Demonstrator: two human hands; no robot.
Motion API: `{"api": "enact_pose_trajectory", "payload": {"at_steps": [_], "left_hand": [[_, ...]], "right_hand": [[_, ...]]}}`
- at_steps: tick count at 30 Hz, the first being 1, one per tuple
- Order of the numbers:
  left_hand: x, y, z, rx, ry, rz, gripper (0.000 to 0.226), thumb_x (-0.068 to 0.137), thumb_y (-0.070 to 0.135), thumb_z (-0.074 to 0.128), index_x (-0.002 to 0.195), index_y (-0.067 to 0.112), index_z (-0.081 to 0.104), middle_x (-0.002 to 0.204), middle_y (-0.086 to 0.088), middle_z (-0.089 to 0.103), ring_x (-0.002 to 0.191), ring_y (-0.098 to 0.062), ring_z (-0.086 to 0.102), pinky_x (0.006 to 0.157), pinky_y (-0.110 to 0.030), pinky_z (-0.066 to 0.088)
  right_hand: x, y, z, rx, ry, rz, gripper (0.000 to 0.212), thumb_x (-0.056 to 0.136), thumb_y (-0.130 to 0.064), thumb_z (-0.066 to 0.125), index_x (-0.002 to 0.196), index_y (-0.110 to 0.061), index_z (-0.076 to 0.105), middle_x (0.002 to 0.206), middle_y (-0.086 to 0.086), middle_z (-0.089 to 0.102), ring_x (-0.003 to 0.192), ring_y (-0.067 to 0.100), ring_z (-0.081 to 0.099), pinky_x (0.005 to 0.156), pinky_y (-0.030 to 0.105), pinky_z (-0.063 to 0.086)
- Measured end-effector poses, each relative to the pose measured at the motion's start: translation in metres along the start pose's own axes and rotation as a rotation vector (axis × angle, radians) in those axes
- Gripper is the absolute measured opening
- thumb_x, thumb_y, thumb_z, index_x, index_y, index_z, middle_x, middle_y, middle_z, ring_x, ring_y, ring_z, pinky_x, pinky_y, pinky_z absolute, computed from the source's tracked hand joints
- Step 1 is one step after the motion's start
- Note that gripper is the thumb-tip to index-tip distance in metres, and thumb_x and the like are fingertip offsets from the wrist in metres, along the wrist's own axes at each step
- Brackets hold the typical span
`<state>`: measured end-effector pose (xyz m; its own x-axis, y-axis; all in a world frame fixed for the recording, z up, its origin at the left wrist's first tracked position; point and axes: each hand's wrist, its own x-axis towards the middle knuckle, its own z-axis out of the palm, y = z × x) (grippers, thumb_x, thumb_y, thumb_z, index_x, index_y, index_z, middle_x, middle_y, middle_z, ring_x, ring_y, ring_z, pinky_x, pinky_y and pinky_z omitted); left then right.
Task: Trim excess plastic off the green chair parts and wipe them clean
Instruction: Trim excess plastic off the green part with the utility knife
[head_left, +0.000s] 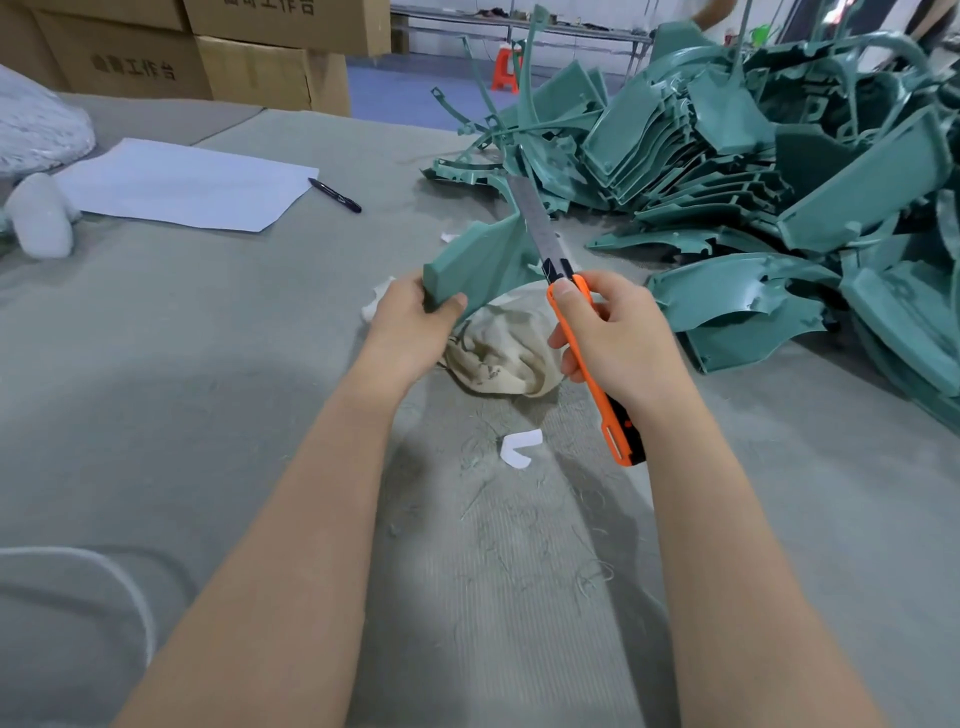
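Observation:
My left hand (410, 322) grips the near end of a green chair part (478, 265), holding it tilted up above the table. My right hand (618, 338) holds an orange utility knife (587, 353) with its long blade (535, 218) extended, lying along the part's right edge. A crumpled beige cloth (504, 348) lies on the table between and under both hands. A big heap of green chair parts (779, 197) fills the right side of the table.
The table is covered in grey felt (208, 389) strewn with thin green shavings (519, 519) and a white scrap (519, 447). White paper (187, 182) and a pen (335, 195) lie at far left, near white bags (36, 124). Cardboard boxes (208, 52) stand behind.

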<state>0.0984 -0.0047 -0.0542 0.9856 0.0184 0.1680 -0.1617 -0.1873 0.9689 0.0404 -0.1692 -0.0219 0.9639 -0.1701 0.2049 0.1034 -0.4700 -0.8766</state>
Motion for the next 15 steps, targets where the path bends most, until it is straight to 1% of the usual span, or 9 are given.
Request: {"api": "enact_pose_trajectory", "payload": {"at_steps": [3,5,7,10,12,15], "left_hand": [[-0.004,0.006,0.001,-0.055,0.032,0.043,0.012,0.092,0.013,0.062,0.100,0.021,0.065,0.093,0.002,0.068,0.095,-0.017,0.065,0.095,-0.040,0.051],[-0.006,0.011,0.001,-0.087,0.051,0.135,0.014,0.091,0.016,0.062,0.096,0.029,0.064,0.092,0.003,0.067,0.090,-0.016,0.063,0.089,-0.038,0.051],[-0.008,0.014,0.001,-0.061,0.046,0.200,0.013,0.092,0.016,0.060,0.101,0.024,0.065,0.090,0.002,0.066,0.088,-0.016,0.061,0.085,-0.037,0.050],[-0.007,0.014,0.003,-0.025,0.044,0.225,0.014,0.095,0.015,0.057,0.108,0.016,0.064,0.086,0.003,0.065,0.084,-0.015,0.059,0.082,-0.036,0.050],[-0.006,0.015,0.003,-0.027,0.040,0.231,0.014,0.096,0.014,0.057,0.108,0.016,0.063,0.087,0.002,0.064,0.084,-0.014,0.059,0.081,-0.033,0.049],[-0.007,0.014,0.003,-0.015,0.030,0.248,0.014,0.096,0.013,0.056,0.108,0.015,0.063,0.088,0.001,0.063,0.085,-0.014,0.058,0.081,-0.032,0.048]], "right_hand": [[0.000,0.000,-0.001,0.002,-0.009,-0.003,0.018,0.098,-0.033,0.049,0.108,-0.022,0.059,0.067,-0.001,0.066,0.046,0.008,0.057,0.051,0.025,0.051],[0.000,-0.001,-0.001,0.002,-0.010,-0.007,0.018,0.099,-0.033,0.049,0.108,-0.022,0.059,0.067,0.000,0.066,0.046,0.008,0.057,0.051,0.025,0.051],[-0.001,-0.003,-0.002,0.008,-0.001,-0.022,0.017,0.099,-0.032,0.049,0.107,-0.022,0.059,0.067,0.001,0.065,0.046,0.009,0.057,0.053,0.028,0.052],[-0.005,-0.008,-0.002,0.062,-0.002,-0.048,0.018,0.099,-0.036,0.049,0.100,-0.022,0.060,0.064,0.001,0.064,0.047,0.011,0.056,0.055,0.033,0.053],[-0.007,-0.012,-0.003,0.081,-0.019,-0.060,0.023,0.098,-0.040,0.048,0.095,-0.023,0.062,0.060,0.002,0.062,0.046,0.013,0.056,0.051,0.031,0.051],[-0.010,-0.014,-0.002,0.059,-0.029,-0.063,0.027,0.098,-0.042,0.048,0.090,-0.021,0.063,0.057,0.003,0.061,0.044,0.013,0.054,0.046,0.024,0.047]]}}
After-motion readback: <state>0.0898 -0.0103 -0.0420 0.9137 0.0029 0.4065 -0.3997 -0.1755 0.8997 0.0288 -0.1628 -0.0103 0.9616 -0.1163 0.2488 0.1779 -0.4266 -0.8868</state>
